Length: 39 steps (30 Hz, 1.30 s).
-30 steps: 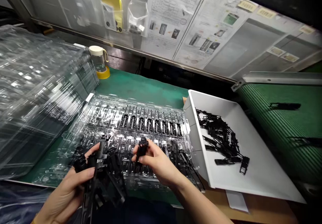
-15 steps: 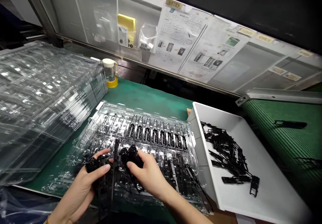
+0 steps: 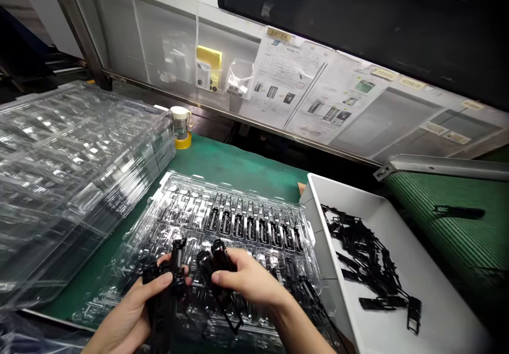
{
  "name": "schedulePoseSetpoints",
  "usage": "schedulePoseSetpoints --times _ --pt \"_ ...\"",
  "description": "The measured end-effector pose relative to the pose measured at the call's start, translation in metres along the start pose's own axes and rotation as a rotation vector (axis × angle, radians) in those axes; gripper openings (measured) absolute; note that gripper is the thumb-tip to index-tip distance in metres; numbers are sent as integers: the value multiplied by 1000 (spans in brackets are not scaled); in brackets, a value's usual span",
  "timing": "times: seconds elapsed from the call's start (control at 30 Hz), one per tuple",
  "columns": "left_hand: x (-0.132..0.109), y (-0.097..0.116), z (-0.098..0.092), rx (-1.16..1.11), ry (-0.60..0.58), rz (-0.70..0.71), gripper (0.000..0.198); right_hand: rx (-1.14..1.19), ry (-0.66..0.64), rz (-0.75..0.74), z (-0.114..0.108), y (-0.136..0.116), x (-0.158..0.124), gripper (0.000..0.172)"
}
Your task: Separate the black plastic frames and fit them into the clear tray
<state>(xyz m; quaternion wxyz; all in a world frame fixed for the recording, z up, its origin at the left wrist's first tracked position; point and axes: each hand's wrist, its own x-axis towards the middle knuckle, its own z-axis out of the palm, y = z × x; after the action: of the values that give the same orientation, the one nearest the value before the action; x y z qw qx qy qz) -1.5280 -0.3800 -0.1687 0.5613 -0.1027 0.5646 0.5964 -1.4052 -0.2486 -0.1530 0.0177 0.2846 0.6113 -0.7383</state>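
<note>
Standing right by the bench rn: person's got both hands low over a clear blister tray (image 3: 167, 205) that sits on the green mat (image 3: 222, 158). Left hand (image 3: 131, 311) is curled tight around a bunch of black plastic frames (image 3: 165, 290), thumb on top, the bunch sticking up past the fingers. Right hand (image 3: 248, 280) is pinching another black part (image 3: 217, 253) btw thumb and fingertips, just beside the left one's bunch, prob touching it but can't tell for sure. Both sit above the near half of the tray. The far row of the tray has black pieces (image 3: 254, 227) slotted upright in its pockets, right half filled, left pockets look see-through. To the right, touching the tray edge, a white bin (image 3: 397, 227) w/ a loose heap of black scraps (image 3: 366, 253) inside. Further right a green ribbed conveyor (image 3: 449, 232) w/ a black part (image 3: 459, 212) lying on it. Left side: big stack of empty clear trays (image 3: 71, 174). At the back a small jar (image 3: 180, 123) sitting on a yellow tape roll (image 3: 183, 142), and work instruction sheets (image 3: 286, 83) behind a clear panel
</note>
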Motion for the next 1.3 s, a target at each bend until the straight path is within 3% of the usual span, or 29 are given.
schedulePoseSetpoints --times 0.17,0.33,0.43,0.53,0.7,0.77,0.87,1.0,1.2,1.3 --pt "-4 5 -2 348 137 219 48 50 188 -56 6 -2 6 7" --pt "-18 11 14 646 315 455 37 170 221 -121 39 -16 18 19" --pt "-23 17 17 719 330 558 37 217 237 -132 47 -21 24 21" --pt "-22 25 10 546 337 554 48 -1 249 -284 39 -22 33 17" --pt "-12 32 -12 118 357 395 53 -504 524 -648 9 -24 71 19" --pt "-6 32 -20 34 351 347 52 -647 473 -731 0 -23 95 16" --pt "2 32 -29 -55 357 302 52 -924 283 -829 -8 -16 133 20" --pt "11 32 -44 -138 334 210 55 -1200 100 -825 -15 -6 162 35" --pt "10 38 -51 -169 241 134 67 -1318 45 -693 -20 -2 147 35" --pt "7 42 -44 -198 234 124 60 -1285 45 -631 -17 0 135 60"
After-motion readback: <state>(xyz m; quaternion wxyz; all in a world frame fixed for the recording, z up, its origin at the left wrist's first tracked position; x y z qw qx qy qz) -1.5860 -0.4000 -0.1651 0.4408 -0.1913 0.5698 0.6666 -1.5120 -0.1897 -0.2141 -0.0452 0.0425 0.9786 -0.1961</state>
